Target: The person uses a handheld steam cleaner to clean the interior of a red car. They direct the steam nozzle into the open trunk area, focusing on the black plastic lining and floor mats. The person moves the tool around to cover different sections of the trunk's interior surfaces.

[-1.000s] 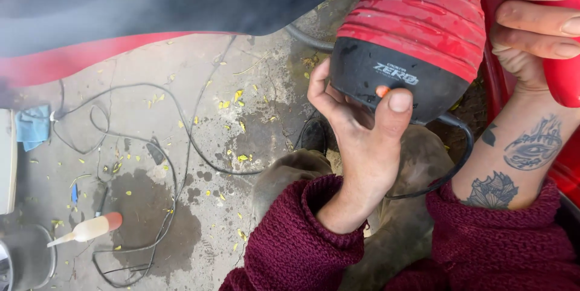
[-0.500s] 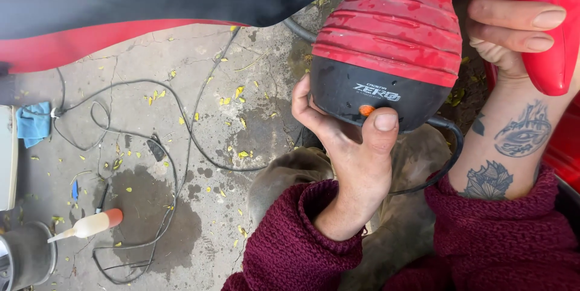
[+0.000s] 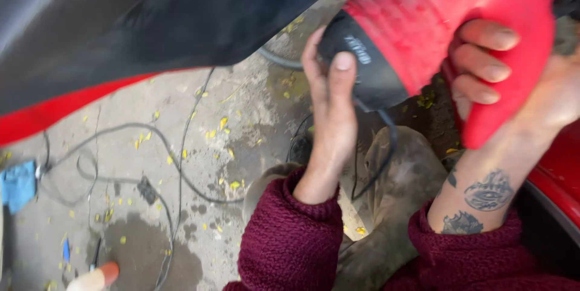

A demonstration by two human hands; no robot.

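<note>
I hold a red and black power tool [image 3: 423, 37] up in front of me with both hands. My left hand [image 3: 329, 106] cups its black rear end, thumb pressed on the housing, and a black cord [image 3: 386, 146] hangs from there. My right hand [image 3: 513, 73] is wrapped around the red handle, fingers curled across it. Both forearms wear dark red knitted sleeves [image 3: 290, 242], and the right forearm shows tattoos [image 3: 486, 191].
A dark vehicle body panel with a red edge [image 3: 121, 31] hangs over the upper left. Below lies a stained concrete floor [image 3: 199, 158] with black cables [image 3: 163, 146], a blue cloth [image 3: 18, 185] at the left and an orange-capped bottle [image 3: 93, 278]. My trouser legs [image 3: 399, 176] are beneath the tool.
The tool has tilted and swung upward to the right. My left thumb has shifted along the black end, and the view has moved closer.
</note>
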